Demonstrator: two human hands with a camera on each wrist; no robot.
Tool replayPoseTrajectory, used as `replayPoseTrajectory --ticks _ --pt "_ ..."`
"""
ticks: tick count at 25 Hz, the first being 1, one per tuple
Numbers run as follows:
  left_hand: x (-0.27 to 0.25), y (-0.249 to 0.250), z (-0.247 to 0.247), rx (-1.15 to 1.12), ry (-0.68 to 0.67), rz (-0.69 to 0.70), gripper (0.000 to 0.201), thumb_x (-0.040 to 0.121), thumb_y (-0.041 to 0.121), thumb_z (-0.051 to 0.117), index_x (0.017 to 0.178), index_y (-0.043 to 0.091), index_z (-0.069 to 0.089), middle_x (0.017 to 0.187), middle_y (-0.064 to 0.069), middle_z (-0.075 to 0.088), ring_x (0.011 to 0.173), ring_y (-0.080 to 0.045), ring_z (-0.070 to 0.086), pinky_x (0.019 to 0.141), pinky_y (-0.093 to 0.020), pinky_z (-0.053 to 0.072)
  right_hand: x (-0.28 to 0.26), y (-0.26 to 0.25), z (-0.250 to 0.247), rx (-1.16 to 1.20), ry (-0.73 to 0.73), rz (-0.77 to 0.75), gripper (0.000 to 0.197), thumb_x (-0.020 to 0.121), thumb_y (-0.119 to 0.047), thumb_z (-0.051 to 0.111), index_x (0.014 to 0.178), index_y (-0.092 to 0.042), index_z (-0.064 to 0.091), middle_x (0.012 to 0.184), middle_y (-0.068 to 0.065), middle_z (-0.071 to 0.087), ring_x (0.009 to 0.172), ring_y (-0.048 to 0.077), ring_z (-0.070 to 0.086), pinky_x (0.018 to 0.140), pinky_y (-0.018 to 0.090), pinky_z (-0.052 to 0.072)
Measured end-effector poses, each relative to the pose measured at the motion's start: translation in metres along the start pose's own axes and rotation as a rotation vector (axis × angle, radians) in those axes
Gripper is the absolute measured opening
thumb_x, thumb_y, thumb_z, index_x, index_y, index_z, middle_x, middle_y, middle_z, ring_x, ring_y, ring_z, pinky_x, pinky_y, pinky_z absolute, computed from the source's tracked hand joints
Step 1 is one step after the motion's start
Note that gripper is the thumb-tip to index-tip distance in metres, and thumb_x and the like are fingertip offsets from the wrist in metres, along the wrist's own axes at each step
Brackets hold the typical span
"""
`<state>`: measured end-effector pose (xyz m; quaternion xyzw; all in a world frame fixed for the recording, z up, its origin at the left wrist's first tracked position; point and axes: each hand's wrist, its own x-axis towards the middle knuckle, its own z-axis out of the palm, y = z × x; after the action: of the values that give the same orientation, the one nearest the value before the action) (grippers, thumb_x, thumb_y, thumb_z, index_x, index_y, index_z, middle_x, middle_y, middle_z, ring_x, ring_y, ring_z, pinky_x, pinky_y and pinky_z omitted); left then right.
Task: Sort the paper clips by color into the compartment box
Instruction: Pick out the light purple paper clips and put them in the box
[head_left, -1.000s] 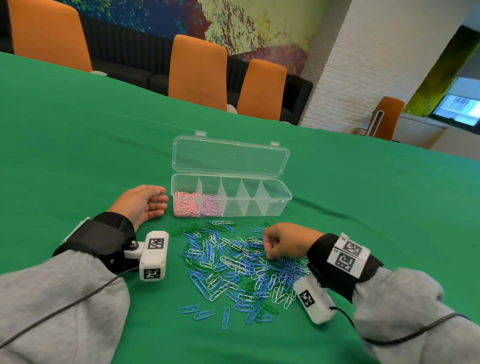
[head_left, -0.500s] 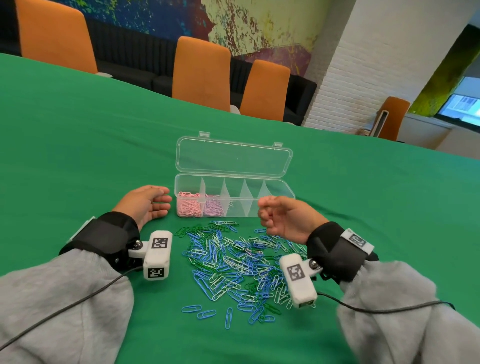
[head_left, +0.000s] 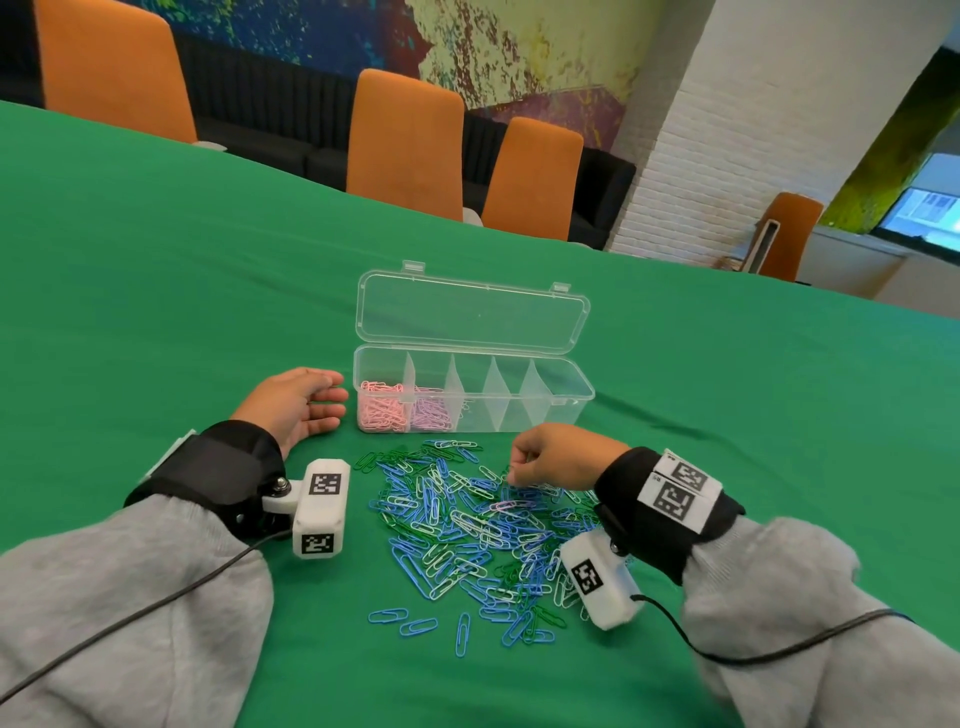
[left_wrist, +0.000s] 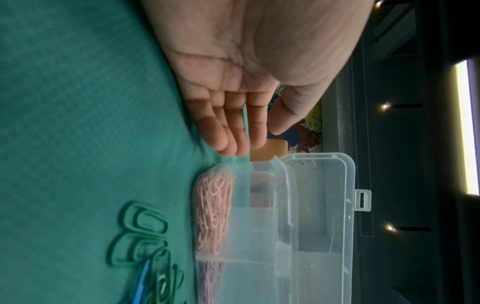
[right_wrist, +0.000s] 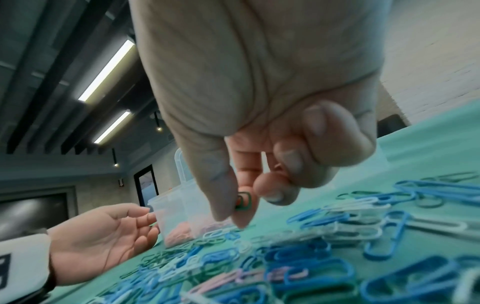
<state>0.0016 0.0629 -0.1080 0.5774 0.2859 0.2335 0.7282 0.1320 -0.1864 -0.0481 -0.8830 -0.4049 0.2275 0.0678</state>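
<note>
A clear compartment box (head_left: 566, 410) stands with its lid open on the green table. Pink clips (head_left: 382, 410) fill its leftmost compartment and purple clips (head_left: 428, 413) the second. In front of it lies a pile of blue, green and white paper clips (head_left: 467, 525). My right hand (head_left: 514, 470) hangs over the pile's far right part with curled fingers. In the right wrist view my right hand (right_wrist: 233, 218) pinches a green paper clip (right_wrist: 242, 202) between thumb and forefinger. My left hand (head_left: 306, 410) rests on its edge, palm toward the box's left end, fingers straight, holding nothing.
Orange chairs (head_left: 405, 145) line the table's far edge. A few blue clips (head_left: 421, 626) lie loose at the near side of the pile. Both wrists carry white camera blocks (head_left: 319, 506) with cables trailing toward me.
My right hand rose from the pile toward the box's middle compartments, then came back down onto the pile's far edge. The left hand stayed beside the box.
</note>
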Motion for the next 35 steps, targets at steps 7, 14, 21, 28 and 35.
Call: replayPoseTrajectory --ticks 7,14,21,28,35 --pt "-0.001 0.000 0.000 -0.001 0.002 -0.001 0.019 0.099 0.010 0.039 0.090 0.008 0.055 0.080 -0.007 0.056 0.065 -0.016 0.052 0.046 -0.014 0.049 -0.005 -0.003 0.000 -0.050 0.122 -0.060 0.010 0.086 -0.020 0.065 0.092 -0.018 0.057 0.069 -0.013 0.043 0.059 0.002 0.039 0.052 0.018 0.030" --pt "0.000 -0.001 0.000 -0.022 0.005 -0.007 0.020 0.099 0.010 0.039 0.087 0.010 0.055 0.079 -0.007 0.057 0.056 -0.012 0.056 0.045 -0.014 0.049 0.002 -0.014 0.010 -0.236 -0.097 -0.061 0.022 0.087 -0.022 0.064 0.070 -0.022 0.050 0.075 -0.005 0.054 0.072 0.014 0.049 0.058 0.020 0.037" --pt "0.002 -0.002 -0.001 -0.032 0.002 -0.011 0.019 0.098 0.009 0.040 0.087 0.010 0.056 0.079 -0.007 0.058 0.056 -0.012 0.055 0.045 -0.015 0.049 -0.004 0.001 0.009 1.183 -0.100 -0.049 0.019 0.092 -0.009 0.040 0.078 -0.010 0.054 0.063 0.001 0.049 0.050 0.011 0.042 0.043 0.019 0.033" --pt "0.001 -0.001 0.000 -0.030 0.007 -0.012 0.019 0.099 0.009 0.040 0.087 0.009 0.055 0.078 -0.007 0.057 0.057 -0.013 0.053 0.045 -0.015 0.048 0.001 -0.017 0.017 1.841 -0.121 0.101 0.032 0.094 -0.020 0.038 0.097 0.004 0.058 0.090 0.024 0.064 0.073 0.033 0.067 0.063 0.038 0.058" --pt "0.001 -0.002 -0.001 -0.035 0.012 -0.012 0.018 0.098 0.008 0.040 0.088 0.008 0.055 0.080 -0.009 0.057 0.064 -0.018 0.051 0.044 -0.015 0.049 0.034 -0.060 -0.032 1.943 -0.001 -0.047 0.035 0.099 -0.029 0.035 0.114 -0.001 0.049 0.105 0.021 0.053 0.094 0.032 0.057 0.085 0.041 0.051"
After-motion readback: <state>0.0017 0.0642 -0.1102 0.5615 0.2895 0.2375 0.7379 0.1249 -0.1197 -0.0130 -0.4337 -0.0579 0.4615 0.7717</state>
